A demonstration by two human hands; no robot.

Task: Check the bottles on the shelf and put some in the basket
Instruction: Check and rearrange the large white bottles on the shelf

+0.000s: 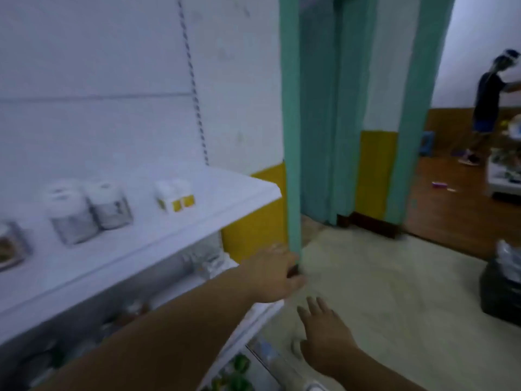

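Observation:
The view is blurred. A white shelf carries two clear jars with white lids, a pair of small white bottles with yellow labels and another jar at the left edge. My left hand reaches past the shelf's right end, low by the teal door frame, with its fingers bent down; a small dark shape shows at the fingertips. My right hand hovers lower over the floor, fingers spread and holding nothing. I see no basket that I can make out.
Lower shelves hold blurred packets and green items. A teal door frame stands right of the shelf. A black bag sits on the floor at right. A person stands in the far room.

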